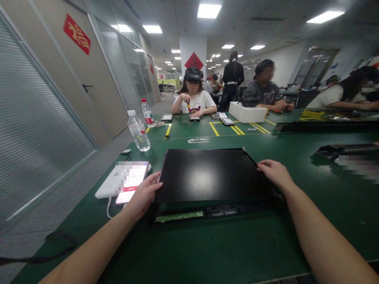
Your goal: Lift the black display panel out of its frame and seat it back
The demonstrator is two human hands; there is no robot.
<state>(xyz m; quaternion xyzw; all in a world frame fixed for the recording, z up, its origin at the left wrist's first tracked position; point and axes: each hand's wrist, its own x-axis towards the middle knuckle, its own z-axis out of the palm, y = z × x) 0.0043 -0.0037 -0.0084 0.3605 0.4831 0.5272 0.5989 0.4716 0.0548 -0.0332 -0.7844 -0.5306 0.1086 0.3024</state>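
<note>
A flat black display panel [204, 173] lies over a dark frame [242, 211] on the green table, its near edge apart from the frame's front strip. My left hand [145, 195] closes on the panel's left edge, thumb on top. Over on the right, my right hand [275, 173] has its fingers pinched at the right edge, where panel and frame meet; which of the two it grips is hard to tell. A green circuit board strip [179, 216] shows in the gap along the front. Whatever lies beneath the panel is hidden.
Left of the panel, a lit phone [133, 183] rests against a white device [106, 181] with a cable. Two water bottles [139, 132] stand beyond. A white box [247, 112] and a person with a screwdriver [188, 105] are across the table [207, 252]. Dark frames [343, 152] lie right.
</note>
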